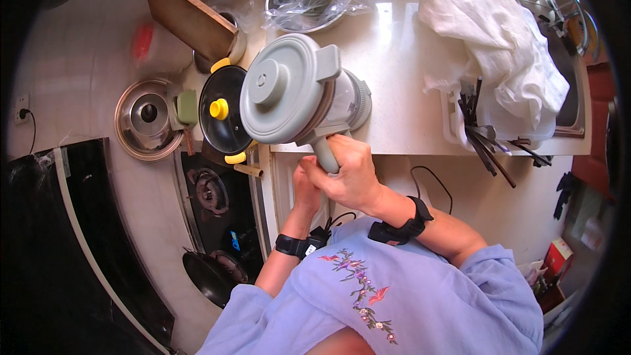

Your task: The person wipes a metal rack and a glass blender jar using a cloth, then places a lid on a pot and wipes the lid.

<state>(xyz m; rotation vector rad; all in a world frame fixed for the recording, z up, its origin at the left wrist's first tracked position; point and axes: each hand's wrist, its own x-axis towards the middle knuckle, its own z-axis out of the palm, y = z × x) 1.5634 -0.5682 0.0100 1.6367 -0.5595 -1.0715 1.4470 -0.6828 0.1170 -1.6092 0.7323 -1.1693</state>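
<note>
A pale grey blender jug (340,101) with a clear body and a round grey lid (281,91) is in front of me at the counter's front edge. It appears tilted, with its ribbed grey base part (362,101) pointing right. My right hand (352,172) is closed around the jug's grey handle (325,155). Beside it, lower and to the left, is my left hand (306,185), partly covered by the right one. Its fingers are mostly hidden, so what it holds or touches cannot be seen. Both wrists wear black straps.
Left of the jug stands a black lidded pot (224,118) with yellow handles, near a gas stove (212,192) and a wok (207,276). A wooden board (190,15) leans behind. Plastic covers a bowl (315,24). At right, white cloth (488,39) drapes a rack beside the sink (567,79); dark utensils (480,138) overhang.
</note>
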